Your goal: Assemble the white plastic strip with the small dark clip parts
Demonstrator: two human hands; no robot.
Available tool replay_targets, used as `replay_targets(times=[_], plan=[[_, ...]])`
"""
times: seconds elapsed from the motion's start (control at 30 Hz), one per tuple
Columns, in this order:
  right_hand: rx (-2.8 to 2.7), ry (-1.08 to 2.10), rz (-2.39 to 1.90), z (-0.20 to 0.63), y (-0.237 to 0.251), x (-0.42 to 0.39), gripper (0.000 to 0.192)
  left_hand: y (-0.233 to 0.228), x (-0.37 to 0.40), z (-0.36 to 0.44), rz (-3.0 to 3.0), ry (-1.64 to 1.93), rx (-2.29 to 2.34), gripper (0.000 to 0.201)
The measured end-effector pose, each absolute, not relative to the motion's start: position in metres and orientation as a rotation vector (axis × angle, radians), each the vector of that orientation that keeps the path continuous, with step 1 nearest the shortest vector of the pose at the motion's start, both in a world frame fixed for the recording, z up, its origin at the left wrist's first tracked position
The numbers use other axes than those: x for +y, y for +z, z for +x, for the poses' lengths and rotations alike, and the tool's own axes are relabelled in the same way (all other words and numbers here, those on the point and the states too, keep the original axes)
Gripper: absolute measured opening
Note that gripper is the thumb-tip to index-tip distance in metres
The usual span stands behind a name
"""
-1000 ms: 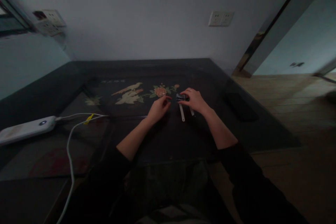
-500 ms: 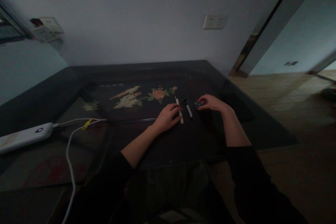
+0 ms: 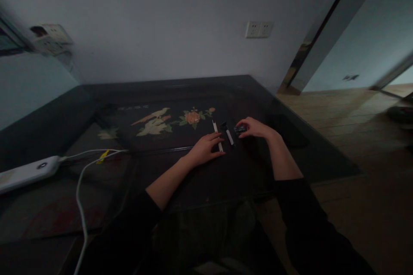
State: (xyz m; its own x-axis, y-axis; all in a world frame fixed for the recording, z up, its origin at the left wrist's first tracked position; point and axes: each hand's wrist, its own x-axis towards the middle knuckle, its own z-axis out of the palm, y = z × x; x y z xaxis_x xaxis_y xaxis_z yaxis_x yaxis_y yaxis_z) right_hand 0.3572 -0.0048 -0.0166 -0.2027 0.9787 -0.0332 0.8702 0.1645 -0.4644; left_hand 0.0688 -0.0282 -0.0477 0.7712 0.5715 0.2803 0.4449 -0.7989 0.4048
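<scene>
Right hand (image 3: 258, 129): fingertips pinch a small dark metal piece (image 3: 240, 129) low over the dark table (image 3: 193, 180).
Left hand (image 3: 204, 149): flat, fingers loose, touching the white strip (image 3: 217, 135).
Between them: a black-tipped strip (image 3: 227, 133).

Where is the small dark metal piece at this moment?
In the head view, the small dark metal piece sits right of centre on the dark table, at the right hand fingertips, just right of two white strips.
</scene>
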Motion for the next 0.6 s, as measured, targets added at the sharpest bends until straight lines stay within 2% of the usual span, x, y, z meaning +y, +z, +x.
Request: replay_targets(times=[0.6], plan=[[-2.162,0.626,-1.802,0.3527,-0.0156,-0.0056,0.051,-0.0508,-0.026,0.0665,2.651,0.595,0.757,0.048]])
